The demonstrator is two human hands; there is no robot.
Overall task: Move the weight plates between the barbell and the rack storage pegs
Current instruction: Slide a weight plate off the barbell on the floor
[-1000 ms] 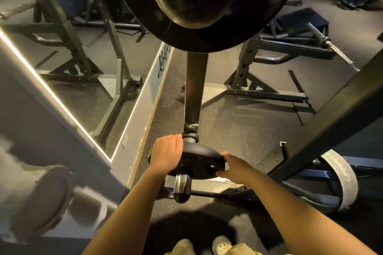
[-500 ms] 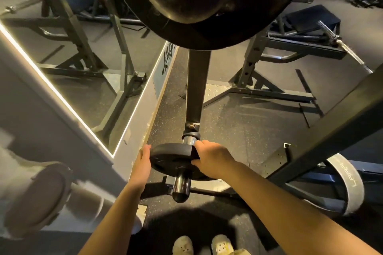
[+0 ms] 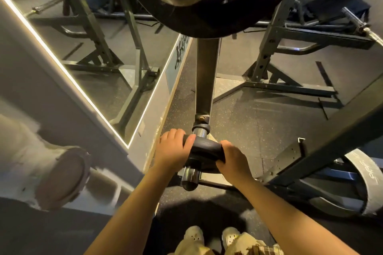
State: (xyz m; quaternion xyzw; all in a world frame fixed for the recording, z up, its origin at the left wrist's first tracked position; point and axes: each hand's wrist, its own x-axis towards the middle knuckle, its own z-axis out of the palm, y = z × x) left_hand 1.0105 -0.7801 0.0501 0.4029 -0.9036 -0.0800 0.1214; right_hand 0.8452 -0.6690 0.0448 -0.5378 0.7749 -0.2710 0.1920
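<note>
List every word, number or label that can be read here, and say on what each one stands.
No text here reads with certainty.
Grey belt at the right: pale letters, too distorted to quote.
Mirror frame panel: dark script, unreadable.
Small weight plate, held by left hand and right hand: no readable marking.

Black small plate [image 3: 204,147], chrome peg [image 3: 189,178], dark speckled floor [image 3: 248,118].
</note>
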